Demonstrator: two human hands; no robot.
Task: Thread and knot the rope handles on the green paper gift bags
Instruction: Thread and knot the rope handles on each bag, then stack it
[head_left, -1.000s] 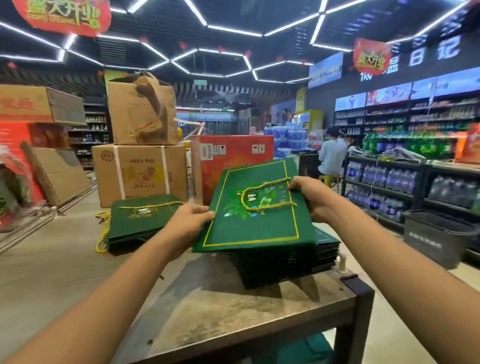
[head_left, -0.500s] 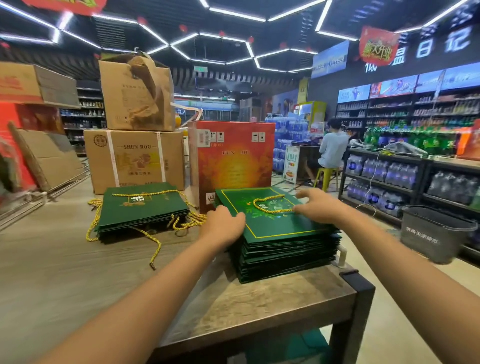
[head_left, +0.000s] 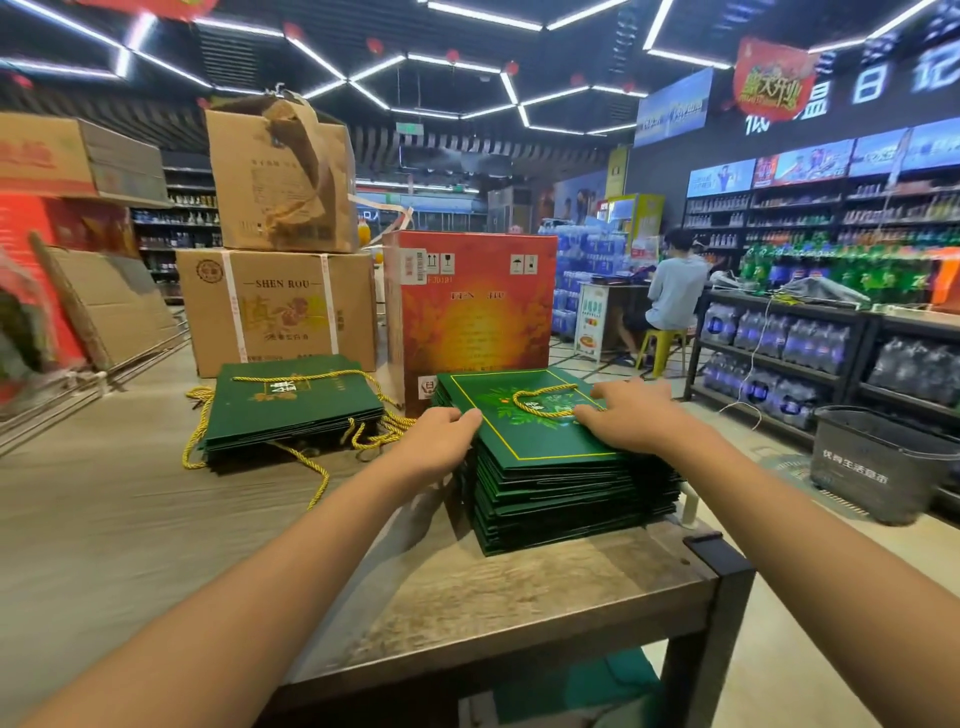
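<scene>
- Head view: both hands are down on the near stack of flat green gift bags (head_left: 561, 488), which sits at the right end of the wooden table (head_left: 519, 587), close to its corner.
- The left hand (head_left: 441, 434) rests at the stack's left edge, fingers loosely bent over the top bag (head_left: 524, 436); it looks like a steadying touch, not a real grip.
- The right hand (head_left: 628, 415) lies flat on the top bag, fingers spread and nearly straight, fingertips on the gold rope handle (head_left: 545, 402) that loops across the printed face.
- So that top bag shows a handle fitted on the side we can see; I judge the step in hand to be laying it down and squaring the pile.
- To the left, well apart, there's a second pile of green bags (head_left: 296, 402) with gold cords (head_left: 317, 462) trailing loose onto the table.
- Behind stand a red carton (head_left: 472, 312) and brown cardboard boxes (head_left: 275, 306).
- Next move, I reckon: free the hands, fetch another bag and a cord end, which calls for a fine pinch.
</scene>
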